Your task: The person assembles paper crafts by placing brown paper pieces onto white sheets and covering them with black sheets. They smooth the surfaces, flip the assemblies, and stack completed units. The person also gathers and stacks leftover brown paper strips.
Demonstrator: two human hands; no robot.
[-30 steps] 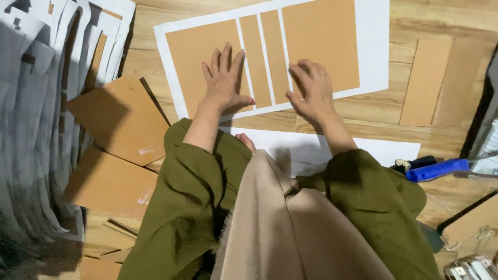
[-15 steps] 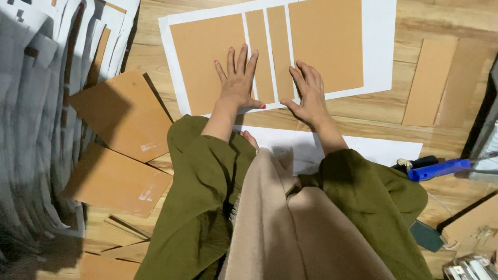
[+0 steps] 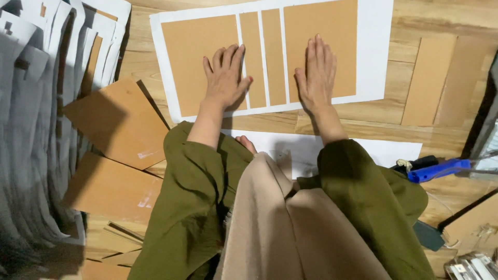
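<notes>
A white sheet [image 3: 376,57] lies on the wooden floor with brown cardboard panels laid on it: a wide left panel [image 3: 189,57], two narrow strips [image 3: 262,52] in the middle, and a wide right panel [image 3: 340,31]. My left hand [image 3: 225,78] lies flat, fingers spread, on the left panel near its lower right corner. My right hand [image 3: 316,72] lies flat on the lower left of the right panel. Neither hand holds anything. Olive sleeves cover both forearms.
Loose cardboard pieces [image 3: 116,122] lie at the left, beside a heap of grey and white cut sheets [image 3: 36,103]. Two cardboard strips [image 3: 441,80] lie at the right. A blue-handled tool [image 3: 441,170] rests at the right edge. Another white sheet [image 3: 389,151] lies near my knees.
Both hands have slid across the panels, the right hand moving up and rightward onto the right panel. The view has shifted slightly downward.
</notes>
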